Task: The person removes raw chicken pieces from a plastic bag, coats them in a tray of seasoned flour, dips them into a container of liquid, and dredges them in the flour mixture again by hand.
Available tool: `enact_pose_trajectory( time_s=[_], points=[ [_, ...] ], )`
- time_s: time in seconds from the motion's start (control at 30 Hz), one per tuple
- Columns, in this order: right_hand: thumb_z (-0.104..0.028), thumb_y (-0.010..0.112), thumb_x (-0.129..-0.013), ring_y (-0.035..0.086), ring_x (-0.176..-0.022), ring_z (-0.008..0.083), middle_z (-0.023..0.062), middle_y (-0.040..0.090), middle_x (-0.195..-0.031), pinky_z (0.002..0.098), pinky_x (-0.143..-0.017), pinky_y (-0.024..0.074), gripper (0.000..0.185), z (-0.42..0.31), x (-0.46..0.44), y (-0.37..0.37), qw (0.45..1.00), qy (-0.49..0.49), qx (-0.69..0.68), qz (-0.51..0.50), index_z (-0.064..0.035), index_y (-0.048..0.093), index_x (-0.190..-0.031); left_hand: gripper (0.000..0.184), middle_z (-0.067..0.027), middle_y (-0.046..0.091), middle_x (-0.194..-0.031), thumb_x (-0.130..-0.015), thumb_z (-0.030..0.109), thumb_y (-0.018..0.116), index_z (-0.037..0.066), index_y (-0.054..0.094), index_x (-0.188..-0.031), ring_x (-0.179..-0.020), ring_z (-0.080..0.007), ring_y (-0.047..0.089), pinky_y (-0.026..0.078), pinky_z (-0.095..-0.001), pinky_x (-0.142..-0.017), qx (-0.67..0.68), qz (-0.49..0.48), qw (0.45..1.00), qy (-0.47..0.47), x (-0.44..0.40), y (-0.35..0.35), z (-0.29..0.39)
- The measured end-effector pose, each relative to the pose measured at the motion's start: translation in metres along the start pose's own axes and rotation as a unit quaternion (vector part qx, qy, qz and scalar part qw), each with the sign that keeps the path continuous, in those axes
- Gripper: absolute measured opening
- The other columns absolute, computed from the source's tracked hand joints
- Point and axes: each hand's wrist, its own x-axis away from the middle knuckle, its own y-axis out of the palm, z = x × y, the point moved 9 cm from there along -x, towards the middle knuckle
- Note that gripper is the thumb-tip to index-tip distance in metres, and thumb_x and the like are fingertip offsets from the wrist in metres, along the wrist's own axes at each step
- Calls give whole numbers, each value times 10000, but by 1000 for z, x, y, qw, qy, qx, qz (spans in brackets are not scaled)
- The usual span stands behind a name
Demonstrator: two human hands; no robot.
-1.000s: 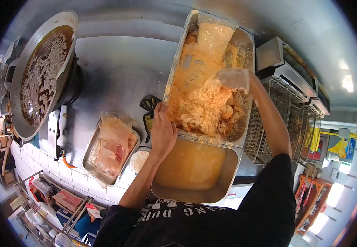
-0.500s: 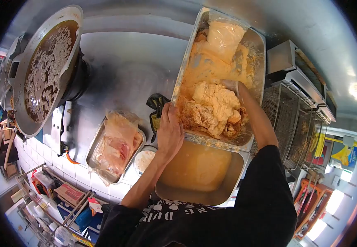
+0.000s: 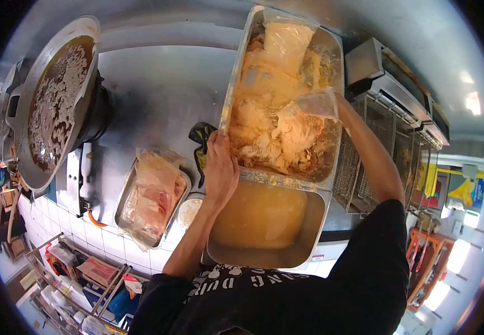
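Works over a powder-dusted steel pan [image 3: 234, 84] at far centre, with a wok [image 3: 22, 139] of dark liquid at far left and a steel tub [image 3: 313, 228] of cloudy yellow liquid nearer. Has a heap of coated pieces [image 3: 270, 149] in the steel pan's near half. Holds the right hand [image 3: 310, 106], in clear plastic, against the heap's right side; impossible to tell whether grasping. Rests the left hand [image 3: 221, 170] on the near-left rim; impossible to tell whether clenched.

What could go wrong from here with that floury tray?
The floury mix beside the right hand could spill over the tray's near rim into the liquid in the adjoining pan. Also, the plastic bag lying in the tray might get dragged into the mix.
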Motion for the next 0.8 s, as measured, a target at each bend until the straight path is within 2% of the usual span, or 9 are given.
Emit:
enact_pose_trajectory(
  time_s=[0.07,0.13,0.2,0.27,0.37,0.43,0.5,0.6,0.8],
  points=[
    [-437,466,-927,505,-1136,201,85,497,-1322,373,-944,449,506,-5,28,20,944,-41,325,-33,-135,469,-1334,534,-258,344,-1292,-712,-116,515,-34,328,-1205,-1151,-456,430,494,-448,-795,-17,0,1000,12,0,0,4],
    [-364,451,-942,550,-1028,190,86,552,-1252,341,-905,468,462,-15,57,46,781,-83,616,-62,-65,507,-1290,525,-245,349,-1297,-732,-85,539,-11,330,-1208,-1128,-447,454,489,-455,-816,-19,5,1000,11,0,-1,3],
    [-301,364,-966,454,-1159,226,136,421,-1352,367,-977,416,483,-33,100,71,759,32,640,-116,-29,349,-1365,518,-231,353,-1301,-751,-54,563,12,332,-1210,-1104,-438,478,485,-462,-836,-20,9,1000,7,2,3,-4],
    [-274,284,-982,334,-1344,268,185,262,-1487,409,-1068,356,550,-21,121,101,825,165,519,-154,-29,172,-1462,532,-227,383,-1277,-738,-60,559,26,334,-1212,-1099,-436,480,477,-459,-818,5,52,997,59,4,2,-4],
    [-274,361,-973,360,-1318,288,247,243,-1476,402,-1036,374,575,36,43,120,853,51,520,-16,-16,189,-1458,557,-221,425,-1231,-717,-82,548,37,331,-1216,-1094,-432,480,458,-465,-810,84,-6,995,-61,0,2,-14],
    [-170,463,-922,557,-1105,310,294,338,-1412,423,-859,491,574,45,-2,125,701,-78,703,85,93,274,-1396,612,-215,458,-1192,-712,-81,532,36,300,-1266,-1025,-419,513,460,-449,-781,48,9,998,-29,-2,3,-13],
    [-126,475,-910,537,-1120,361,285,314,-1428,443,-902,475,606,36,-30,116,723,-18,685,81,82,218,-1418,667,-209,490,-1154,-707,-80,516,36,269,-1316,-956,-407,546,462,-434,-752,11,18,1000,4,-3,2,-11],
    [-85,495,-889,546,-1106,339,301,351,-1393,422,-912,468,636,-2,-60,78,656,-46,726,201,35,198,-1438,640,-205,495,-1133,-710,-74,516,36,283,-1295,-937,-414,537,448,-447,-750,22,28,999,28,-1,1,-7],
    [-55,531,-871,565,-1036,263,187,466,-1336,371,-901,472,468,-49,-14,-21,839,-93,455,282,-105,452,-1330,637,-203,474,-1188,-728,-58,528,29,276,-1307,-888,-384,544,442,-442,-723,26,11,1000,-8,-2,6,-16]
  ],
)
